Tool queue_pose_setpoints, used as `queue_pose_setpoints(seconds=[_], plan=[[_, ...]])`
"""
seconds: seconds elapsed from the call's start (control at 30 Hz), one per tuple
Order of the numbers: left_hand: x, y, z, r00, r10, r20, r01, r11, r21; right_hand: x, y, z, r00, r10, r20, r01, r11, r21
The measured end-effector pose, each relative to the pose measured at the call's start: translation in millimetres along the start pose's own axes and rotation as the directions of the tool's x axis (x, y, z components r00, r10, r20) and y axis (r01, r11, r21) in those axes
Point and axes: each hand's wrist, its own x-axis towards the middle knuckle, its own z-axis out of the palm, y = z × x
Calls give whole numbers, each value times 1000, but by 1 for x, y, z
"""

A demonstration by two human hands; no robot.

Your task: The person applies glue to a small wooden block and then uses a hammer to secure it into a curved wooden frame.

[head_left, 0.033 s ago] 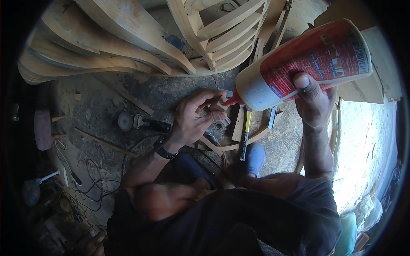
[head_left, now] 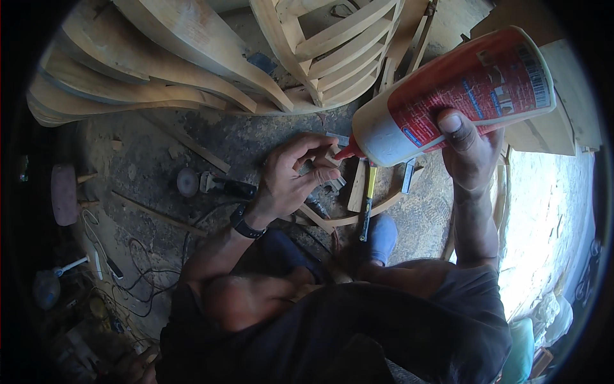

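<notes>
My right hand (head_left: 473,150) grips a large red and white glue bottle (head_left: 441,96), its thumb across the label. The bottle is tilted, base up to the right and red nozzle (head_left: 347,152) pointing down to the left. Between the thumb and fingers of my left hand (head_left: 291,173) is a small wooden piece (head_left: 332,155), partly hidden by the fingers. The nozzle tip is at this piece, seemingly touching it. A dark watch (head_left: 246,223) is on my left wrist.
Curved wooden frames (head_left: 192,45) and a slatted wooden piece (head_left: 345,51) stand ahead. On the floor lie an angle grinder (head_left: 220,185), a yellow tape measure strip (head_left: 371,182), a curved wood strip (head_left: 387,203), and cables (head_left: 144,275). A wooden stool-like object (head_left: 64,195) is at left.
The glue bottle's base has shifted very slightly to the left. My left hand and the wooden piece have not visibly moved.
</notes>
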Motion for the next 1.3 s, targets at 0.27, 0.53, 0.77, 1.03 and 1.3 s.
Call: queue_pose_setpoints(seconds=[0.27,0.53,0.77,1.03,1.3], plan=[[-2,-3,-2,997,-57,-57,61,996,63,-3,-5,5,998,64,26,-62,995,-74],[-1,-4,-1,995,-40,-89,39,999,-4,-4,-5,2,1000,12,-24,-13,999,-30],[-1,1,-2,998,-17,-54,23,994,111,-2,2,3,999,16,-28,-15,998,65],[0,4,0,999,-7,-49,11,997,78,-4,2,2,997,28,-68,-22,997,78],[1,6,1,998,-35,-51,37,999,21,-4,1,-1,999,26,-45,-23,998,60]])
